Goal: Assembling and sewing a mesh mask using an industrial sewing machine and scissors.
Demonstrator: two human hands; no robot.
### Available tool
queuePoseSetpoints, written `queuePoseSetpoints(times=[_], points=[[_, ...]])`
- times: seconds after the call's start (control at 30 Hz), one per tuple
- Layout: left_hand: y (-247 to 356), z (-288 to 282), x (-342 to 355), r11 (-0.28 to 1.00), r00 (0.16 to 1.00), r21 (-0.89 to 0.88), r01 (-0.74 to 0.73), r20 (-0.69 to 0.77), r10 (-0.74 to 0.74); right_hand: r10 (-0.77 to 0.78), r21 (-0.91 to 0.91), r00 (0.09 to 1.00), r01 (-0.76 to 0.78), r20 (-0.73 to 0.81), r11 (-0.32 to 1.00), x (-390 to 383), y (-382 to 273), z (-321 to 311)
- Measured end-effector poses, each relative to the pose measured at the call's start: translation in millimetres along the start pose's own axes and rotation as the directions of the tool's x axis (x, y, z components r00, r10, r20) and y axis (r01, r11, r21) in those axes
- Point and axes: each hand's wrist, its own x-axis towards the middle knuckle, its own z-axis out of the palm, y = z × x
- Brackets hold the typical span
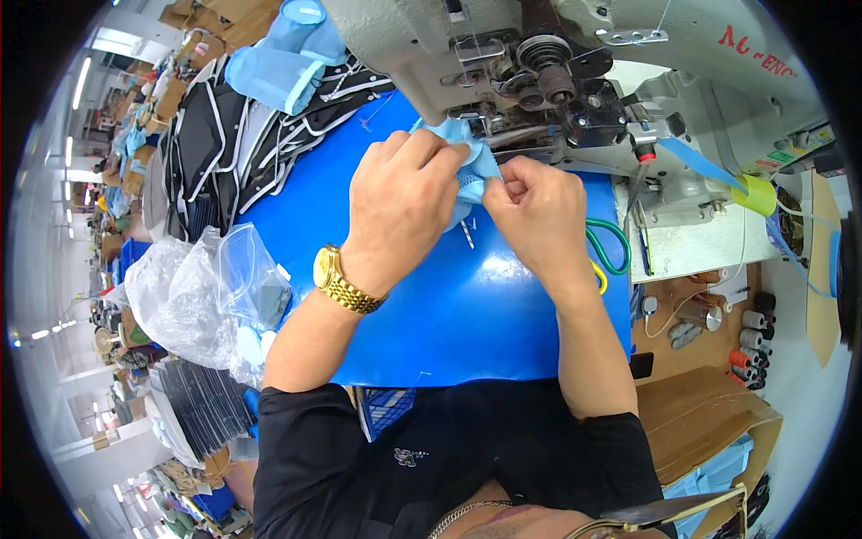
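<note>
A light blue mesh fabric piece [478,169] lies bunched under the needle area of a grey industrial sewing machine [395,40]. My left hand [404,193], with a gold watch [339,283] on its wrist, has its fingers curled down onto the fabric from the left. Pinched between thumb and fingers, the right edge of the same piece is in my right hand [539,211]. Both hands are close together, just in front of the machine's presser area. My fingers and the machine head hide part of the fabric. A light blue binding tape [696,160] runs to the machine from the right.
Black pieces with white edging [211,135] and light blue mesh pieces [278,76] are heaped at the far left of the blue tabletop [431,332]. Clear plastic bags [184,283] sit at left. Green-handled scissors [611,244] lie right; a cardboard box [709,422] stands lower right.
</note>
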Motion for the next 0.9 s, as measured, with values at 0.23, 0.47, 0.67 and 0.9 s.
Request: queuePoseSetpoints(times=[0.23, 0.47, 0.67, 0.9], points=[[-8.2, 0.7, -1.1, 0.996, 0.994, 0.029, -0.088, 0.069, 0.086, -0.018, 0.219, 0.993, -0.007, 0.113, 0.976, 6.4, 10.7, -0.8], [-1.5, 2.9, -0.2, 0.992, 0.992, 0.022, -0.122, 0.031, 0.122, -0.018, 0.203, 0.994, -0.005, 0.112, 0.979, 5.9, 9.7, -2.8], [4.0, 9.4, 4.0, 0.994, 0.995, 0.046, -0.098, 0.01, 0.097, -0.034, 0.258, 0.995, 0.01, 0.089, 0.966, 6.2, 10.6, 0.4], [5.3, 15.7, 3.0, 0.998, 0.998, 0.019, -0.061, -0.026, 0.062, -0.009, 0.27, 0.997, -0.011, 0.074, 0.963, 5.2, 7.2, 0.6]])
